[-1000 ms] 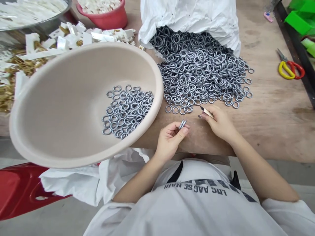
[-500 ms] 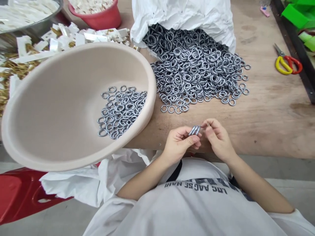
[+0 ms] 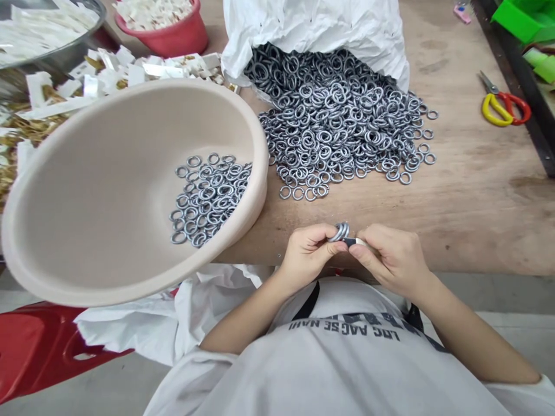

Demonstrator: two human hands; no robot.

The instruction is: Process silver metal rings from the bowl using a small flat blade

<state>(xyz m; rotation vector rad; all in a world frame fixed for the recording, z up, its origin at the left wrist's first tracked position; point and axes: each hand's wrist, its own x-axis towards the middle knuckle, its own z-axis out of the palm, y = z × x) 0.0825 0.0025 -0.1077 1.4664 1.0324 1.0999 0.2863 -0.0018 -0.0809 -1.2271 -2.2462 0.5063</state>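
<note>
My left hand (image 3: 310,249) is closed, pinching a few grey metal rings (image 3: 339,231) side by side between thumb and fingers. Against it, my right hand (image 3: 392,254) is closed on a small flat black-and-white piece (image 3: 351,241), whose dark end reaches the left fingertips just below the rings. I cannot make out what kind of thing it is. Ahead of both hands, many like rings lie in a heap (image 3: 333,127) that spills from a white sack (image 3: 312,26). More rings (image 3: 212,199) rest inside a big beige basin (image 3: 99,214) on the left, which is tilted.
Scissors (image 3: 505,107) with yellow and red handles lie at the right, near a dark rail (image 3: 520,81) and green bins (image 3: 524,20). White and brown pieces (image 3: 91,86) are piled behind the basin, by a red tub (image 3: 167,37). A red stool (image 3: 39,346) stands lower left.
My right hand has turned and moved in against the left hand, and the black-and-white piece now shows between them. The rings have tilted in my left fingers. The view has shifted slightly.
</note>
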